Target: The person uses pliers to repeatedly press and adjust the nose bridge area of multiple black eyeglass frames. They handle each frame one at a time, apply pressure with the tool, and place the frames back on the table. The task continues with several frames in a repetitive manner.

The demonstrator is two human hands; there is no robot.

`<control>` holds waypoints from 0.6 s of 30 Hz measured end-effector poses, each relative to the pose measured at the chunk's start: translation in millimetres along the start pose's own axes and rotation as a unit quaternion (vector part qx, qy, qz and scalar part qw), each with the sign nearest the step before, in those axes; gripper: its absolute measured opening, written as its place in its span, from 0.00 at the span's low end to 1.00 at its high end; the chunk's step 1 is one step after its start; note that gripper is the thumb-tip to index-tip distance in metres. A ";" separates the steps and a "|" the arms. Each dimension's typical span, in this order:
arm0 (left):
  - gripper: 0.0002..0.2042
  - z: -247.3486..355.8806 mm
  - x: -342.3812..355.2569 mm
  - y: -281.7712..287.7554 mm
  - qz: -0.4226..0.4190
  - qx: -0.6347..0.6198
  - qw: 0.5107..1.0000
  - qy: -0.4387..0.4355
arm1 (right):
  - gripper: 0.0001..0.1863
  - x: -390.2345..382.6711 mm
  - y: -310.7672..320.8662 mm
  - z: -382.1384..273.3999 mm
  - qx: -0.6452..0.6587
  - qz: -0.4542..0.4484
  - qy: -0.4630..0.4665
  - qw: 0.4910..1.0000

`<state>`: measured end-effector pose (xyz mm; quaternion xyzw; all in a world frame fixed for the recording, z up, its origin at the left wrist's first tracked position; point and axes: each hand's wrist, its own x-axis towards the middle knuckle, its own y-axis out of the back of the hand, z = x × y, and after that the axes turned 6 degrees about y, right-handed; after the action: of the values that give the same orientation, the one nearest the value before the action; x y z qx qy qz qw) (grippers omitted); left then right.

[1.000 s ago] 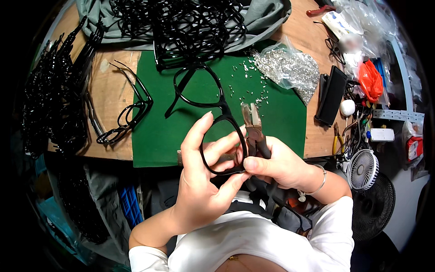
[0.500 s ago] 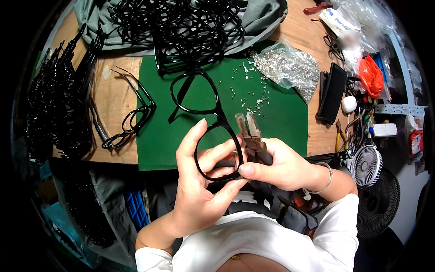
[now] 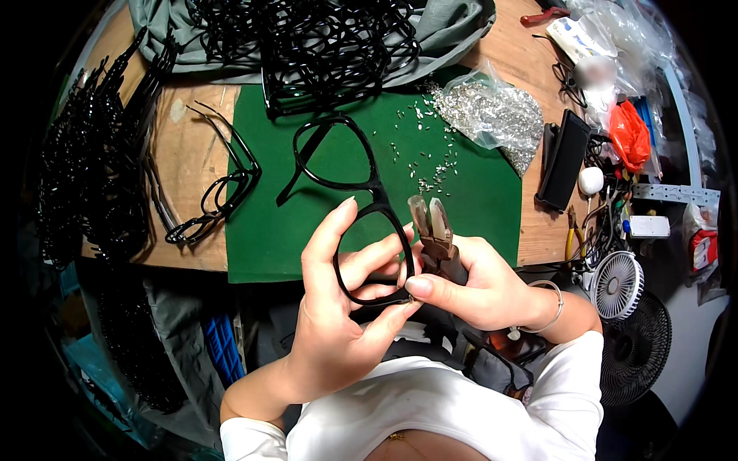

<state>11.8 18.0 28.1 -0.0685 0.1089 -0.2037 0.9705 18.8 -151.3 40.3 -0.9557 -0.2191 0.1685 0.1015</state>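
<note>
My left hand holds a black glasses frame, its fingers curled around and through the lower lens opening; the upper rim and a temple arm reach over the green mat. My right hand grips a pair of pliers, jaws pointing up beside the frame, while its thumb rests on the frame's lower corner, close to the left hand's thumb. Whatever is at that corner is too small to make out. Small silver pieces lie scattered beyond the pliers, beside a clear bag full of them.
Black frames are heaped on grey cloth behind and piled at left, with loose glasses nearer. At right are a black stand-like object, red plastic bag, yellow-handled tool, cables, small white fan and larger black fan.
The pliers and my right hand have shifted slightly down toward me. The lower part of the frame and my left hand have also dropped a little; both grips look unchanged.
</note>
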 end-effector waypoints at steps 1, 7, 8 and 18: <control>0.42 0.3 -0.1 0.3 -0.002 0.000 1.000 -0.002 | 0.08 0.1 -0.1 -0.3 0.006 -0.001 -0.005 1.000; 0.43 2.8 3.1 -3.6 0.023 -0.020 0.999 0.013 | 0.08 2.1 -1.0 0.9 0.037 0.029 -0.014 0.999; 0.42 3.5 6.7 -4.1 0.037 -0.018 0.999 0.005 | 0.09 4.5 -4.1 -2.7 0.048 0.058 -0.013 0.997; 0.39 -5.0 52.6 -4.5 0.082 0.017 0.996 -0.034 | 0.10 46.8 61.7 31.7 0.083 0.170 -0.039 0.981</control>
<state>55.8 -8.1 14.4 -0.0503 0.0775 -0.1232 0.9881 70.6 -180.8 -18.5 -0.9598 -0.0428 0.2382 0.1419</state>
